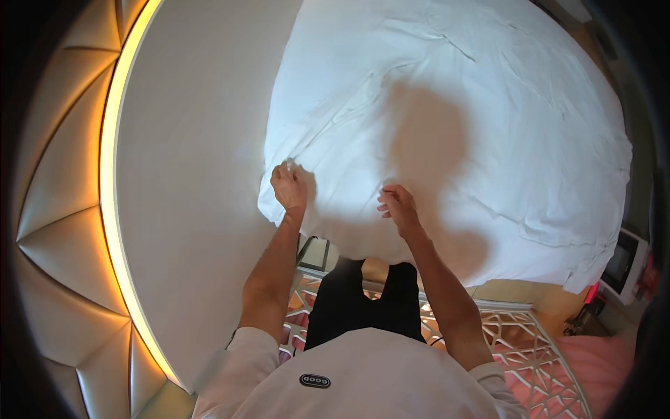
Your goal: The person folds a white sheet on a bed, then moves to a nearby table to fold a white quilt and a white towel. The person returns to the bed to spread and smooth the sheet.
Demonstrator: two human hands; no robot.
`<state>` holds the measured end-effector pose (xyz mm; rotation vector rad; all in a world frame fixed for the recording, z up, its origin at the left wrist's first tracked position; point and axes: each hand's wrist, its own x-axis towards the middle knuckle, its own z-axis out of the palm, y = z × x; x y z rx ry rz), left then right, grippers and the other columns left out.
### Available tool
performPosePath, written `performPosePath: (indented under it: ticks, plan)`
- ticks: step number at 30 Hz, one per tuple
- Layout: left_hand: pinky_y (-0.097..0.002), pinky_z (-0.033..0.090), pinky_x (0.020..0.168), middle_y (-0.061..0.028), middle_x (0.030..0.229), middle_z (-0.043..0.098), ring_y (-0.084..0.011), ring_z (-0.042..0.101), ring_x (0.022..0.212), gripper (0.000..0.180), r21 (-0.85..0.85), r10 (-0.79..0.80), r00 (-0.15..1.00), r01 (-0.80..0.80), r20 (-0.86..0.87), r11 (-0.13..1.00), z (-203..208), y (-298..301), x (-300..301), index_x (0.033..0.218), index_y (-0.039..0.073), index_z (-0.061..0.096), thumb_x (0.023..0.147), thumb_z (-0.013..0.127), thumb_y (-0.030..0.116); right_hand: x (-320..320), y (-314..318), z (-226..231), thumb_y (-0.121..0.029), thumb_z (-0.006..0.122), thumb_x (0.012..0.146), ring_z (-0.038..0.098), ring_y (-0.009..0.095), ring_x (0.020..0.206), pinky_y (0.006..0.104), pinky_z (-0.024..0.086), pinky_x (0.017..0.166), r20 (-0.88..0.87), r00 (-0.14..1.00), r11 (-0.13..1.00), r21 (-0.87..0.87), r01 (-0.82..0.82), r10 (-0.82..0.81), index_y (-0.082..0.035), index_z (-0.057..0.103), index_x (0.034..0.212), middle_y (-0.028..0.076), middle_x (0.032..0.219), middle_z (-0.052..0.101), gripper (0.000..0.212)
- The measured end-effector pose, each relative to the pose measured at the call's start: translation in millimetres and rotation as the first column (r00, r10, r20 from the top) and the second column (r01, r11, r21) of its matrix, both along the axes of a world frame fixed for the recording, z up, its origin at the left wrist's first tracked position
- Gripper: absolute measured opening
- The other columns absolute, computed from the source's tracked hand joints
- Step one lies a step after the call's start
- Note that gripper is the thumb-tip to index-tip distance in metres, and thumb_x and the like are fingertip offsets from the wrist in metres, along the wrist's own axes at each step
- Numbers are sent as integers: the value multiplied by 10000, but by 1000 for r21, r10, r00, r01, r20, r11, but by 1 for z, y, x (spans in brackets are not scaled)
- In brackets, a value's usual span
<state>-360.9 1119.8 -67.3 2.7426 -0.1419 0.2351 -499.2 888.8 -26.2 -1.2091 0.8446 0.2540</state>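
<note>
A white bed sheet (544,167), wrinkled and draped over a bed, spreads out in front of me. Near its left corner, my left hand (289,187) is closed, with the fingertips pinching the cloth. Creases run from that spot toward the upper right. My right hand (398,206) is over the near part of the sheet, its fingers loosely curled and a little apart. I see no cloth gathered in it. The shadow of my head and arms falls across the sheet.
A pale wall (188,174) runs along the left, beside a padded panel (66,174) edged by a glowing light strip (110,160). Behind me stands a white lattice screen (516,335), with pink fabric (593,363) past it. A white-framed box-shaped appliance (623,265) is at the right.
</note>
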Motion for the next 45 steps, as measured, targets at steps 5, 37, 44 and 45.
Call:
performPosePath:
  ticks: [5,37,44,45]
  plan:
    - [-430,473,764,-197,1097,525,-363,544,954,446,-87,98,975,-117,-199,989,0,10,45,1164,41,495,773,623,211,76,20,2,-197,564,839,607,147,710,263,476,573,111,989,993,60,-105,98,-24,537,1055,61,864,614,277]
    - [-332,474,591,-148,703,583,-292,595,633,80,-545,366,891,-453,-268,705,25,63,1,865,12,542,796,578,27,320,93,41,-235,665,787,491,155,615,306,431,576,433,716,786,-561,-262,548,1,462,650,74,773,498,340]
    - [-375,470,803,-233,1068,555,-355,538,1016,430,-504,347,933,-346,-95,792,16,59,-1,1219,-20,468,810,570,70,290,94,-17,-223,631,779,512,267,1056,358,424,881,215,736,688,-586,-428,642,-74,541,1143,126,1105,552,404]
    - [-398,457,838,-245,1117,534,-369,506,1078,481,-445,290,955,-287,-62,849,14,57,-5,1260,-16,444,808,575,83,276,89,-22,-230,636,772,495,270,1079,360,415,896,187,736,675,-587,-447,650,-79,540,1151,128,1114,550,420]
